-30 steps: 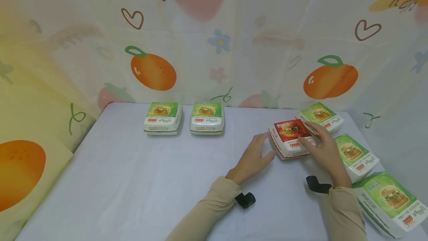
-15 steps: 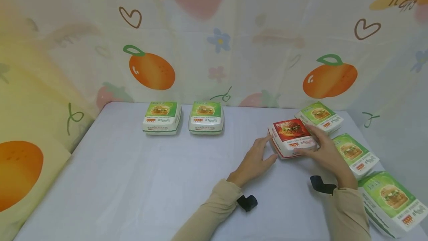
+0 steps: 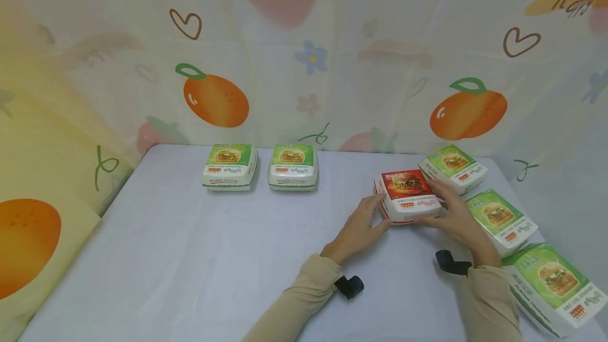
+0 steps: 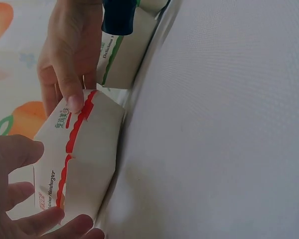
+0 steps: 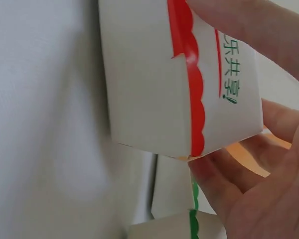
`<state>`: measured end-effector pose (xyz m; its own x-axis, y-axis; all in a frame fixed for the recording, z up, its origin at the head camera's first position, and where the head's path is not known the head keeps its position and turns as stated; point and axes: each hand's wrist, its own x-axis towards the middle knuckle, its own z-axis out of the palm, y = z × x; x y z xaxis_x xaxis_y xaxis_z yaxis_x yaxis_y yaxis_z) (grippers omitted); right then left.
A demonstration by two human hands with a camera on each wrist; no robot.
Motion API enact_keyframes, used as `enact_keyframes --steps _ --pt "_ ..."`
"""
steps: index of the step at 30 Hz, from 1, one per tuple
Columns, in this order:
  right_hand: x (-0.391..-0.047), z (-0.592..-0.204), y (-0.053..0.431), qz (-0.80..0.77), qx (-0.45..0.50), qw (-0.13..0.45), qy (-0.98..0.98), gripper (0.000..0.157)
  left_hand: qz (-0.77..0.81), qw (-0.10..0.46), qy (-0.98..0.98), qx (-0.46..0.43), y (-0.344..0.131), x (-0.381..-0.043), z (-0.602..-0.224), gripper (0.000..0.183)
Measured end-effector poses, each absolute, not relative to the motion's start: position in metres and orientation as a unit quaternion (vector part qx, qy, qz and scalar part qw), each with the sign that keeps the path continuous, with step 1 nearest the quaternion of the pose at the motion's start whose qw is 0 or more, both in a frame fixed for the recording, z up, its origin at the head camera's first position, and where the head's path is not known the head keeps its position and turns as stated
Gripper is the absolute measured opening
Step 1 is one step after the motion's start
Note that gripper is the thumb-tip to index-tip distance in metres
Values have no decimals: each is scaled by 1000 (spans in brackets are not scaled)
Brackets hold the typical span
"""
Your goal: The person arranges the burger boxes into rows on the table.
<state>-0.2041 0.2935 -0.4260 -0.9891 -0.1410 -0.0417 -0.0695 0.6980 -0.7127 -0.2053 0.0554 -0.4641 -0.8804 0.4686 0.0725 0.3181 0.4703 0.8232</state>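
A red-topped burger box (image 3: 407, 186) lies on the table between both hands, right of the middle. My right hand (image 3: 458, 220) holds its right end, thumb along the front and fingers at the side. In the right wrist view the thumb (image 5: 259, 30) lies over the printed front of the box (image 5: 219, 94). At the opposite end, my left hand (image 3: 358, 231) has loosely spread fingers right at the left side and thumb near the front corner. The left wrist view shows those splayed fingertips (image 4: 52, 216) overlapping the box (image 4: 84, 154).
Two green-topped burger boxes, one (image 3: 230, 168) left of the other (image 3: 293, 168), stand at the table's back edge. Three more green boxes (image 3: 453, 168) (image 3: 501, 220) (image 3: 553, 286) slant along the right edge. A fruit-printed cloth (image 3: 285, 67) hangs behind the white table (image 3: 180, 257).
The red burger box has shifted slightly left and turned squarer to the back edge. My right hand's thumb moved from the top down to the front; the left hand has barely moved.
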Motion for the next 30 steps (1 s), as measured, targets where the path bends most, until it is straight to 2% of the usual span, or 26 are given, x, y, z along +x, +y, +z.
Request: enact_keyframes --steps 9,15,30 --pt "-206 -432 289 -388 -25 67 919 110 462 81 854 227 53 -205 -466 61" --pt "-207 -435 285 -395 -31 62 916 111 466 84 853 221 53 -205 -467 60" --pt "-211 -440 271 -440 -61 16 896 106 525 12 834 169 46 -211 -463 52"
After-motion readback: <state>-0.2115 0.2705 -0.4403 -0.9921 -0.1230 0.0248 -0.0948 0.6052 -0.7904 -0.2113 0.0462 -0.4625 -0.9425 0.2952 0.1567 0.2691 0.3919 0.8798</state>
